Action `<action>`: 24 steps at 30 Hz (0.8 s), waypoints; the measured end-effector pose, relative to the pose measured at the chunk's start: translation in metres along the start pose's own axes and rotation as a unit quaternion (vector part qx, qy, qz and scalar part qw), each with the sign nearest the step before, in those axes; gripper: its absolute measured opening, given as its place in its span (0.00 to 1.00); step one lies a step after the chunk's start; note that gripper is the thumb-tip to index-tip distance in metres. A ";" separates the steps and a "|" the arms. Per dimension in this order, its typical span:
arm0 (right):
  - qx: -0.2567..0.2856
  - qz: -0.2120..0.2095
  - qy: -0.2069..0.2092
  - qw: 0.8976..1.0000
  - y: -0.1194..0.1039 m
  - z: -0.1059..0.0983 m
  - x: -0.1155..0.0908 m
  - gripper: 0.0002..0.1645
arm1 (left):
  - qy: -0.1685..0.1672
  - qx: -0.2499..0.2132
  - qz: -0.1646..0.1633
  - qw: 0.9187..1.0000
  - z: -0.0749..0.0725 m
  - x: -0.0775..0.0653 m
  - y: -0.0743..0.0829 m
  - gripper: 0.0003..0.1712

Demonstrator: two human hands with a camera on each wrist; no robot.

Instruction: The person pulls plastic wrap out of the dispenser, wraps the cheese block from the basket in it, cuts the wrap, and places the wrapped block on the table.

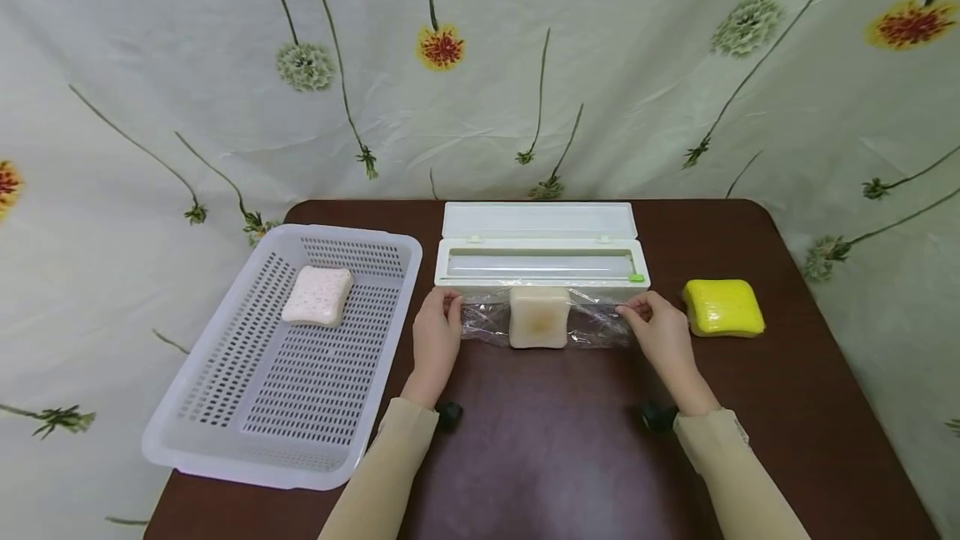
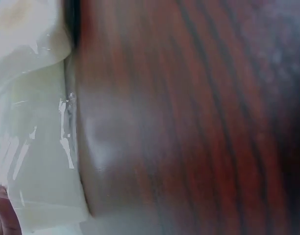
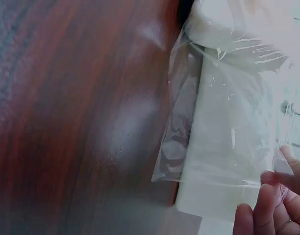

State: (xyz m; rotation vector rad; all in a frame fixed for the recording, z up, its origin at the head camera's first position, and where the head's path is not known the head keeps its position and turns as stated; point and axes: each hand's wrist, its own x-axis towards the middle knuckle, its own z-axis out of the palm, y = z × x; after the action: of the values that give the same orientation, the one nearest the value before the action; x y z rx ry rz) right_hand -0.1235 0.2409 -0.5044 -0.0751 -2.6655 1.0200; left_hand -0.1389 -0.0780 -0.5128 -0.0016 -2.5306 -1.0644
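Observation:
A sheet of clear cling film [image 1: 487, 317] stretches sideways in front of the dispenser box, with a cream soap bar [image 1: 538, 319] at its middle. The soap has a brownish patch on its face. At the film's left end, my left hand [image 1: 437, 336] pinches the upper corner between thumb and fingers. My right hand [image 1: 662, 340] pinches the opposite end; in the right wrist view its fingertips [image 3: 267, 193] grip the gathered film edge. Loose film [image 3: 179, 142] hangs past the box's front there. Only a bit of the left fingers [image 2: 4, 210] shows in the left wrist view.
Right behind the soap stands the white film dispenser [image 1: 540, 282], lid [image 1: 538, 221] raised, with a green slider [image 1: 636, 278]. A white perforated basket [image 1: 390, 340] on the left holds a speckled pink-white soap [image 1: 317, 296]. A yellow wrapped soap [image 1: 723, 307] lies right on the brown table [image 1: 540, 440].

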 end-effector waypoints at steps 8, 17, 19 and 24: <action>0.002 0.062 0.001 0.998 -0.002 0.010 0.012 0.15 | 0.014 -0.014 -0.007 1.000 0.008 0.007 -0.006 0.05; -0.028 0.072 0.063 0.995 -0.009 0.019 0.016 0.20 | 0.033 -0.018 -0.027 0.999 0.020 0.011 -0.003 0.06; -0.040 0.070 0.078 0.994 -0.009 0.021 0.017 0.22 | 0.039 -0.020 -0.036 0.998 0.022 0.012 -0.002 0.06; -0.053 0.074 0.103 0.991 -0.008 0.022 0.020 0.30 | 0.058 -0.031 -0.078 0.995 0.024 0.013 0.000 0.14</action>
State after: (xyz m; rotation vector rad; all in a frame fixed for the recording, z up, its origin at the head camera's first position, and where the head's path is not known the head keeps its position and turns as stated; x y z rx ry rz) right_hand -0.1484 0.2236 -0.5098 -0.3835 -2.5520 0.8595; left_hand -0.1593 -0.0637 -0.5234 0.2365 -2.4245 -1.1665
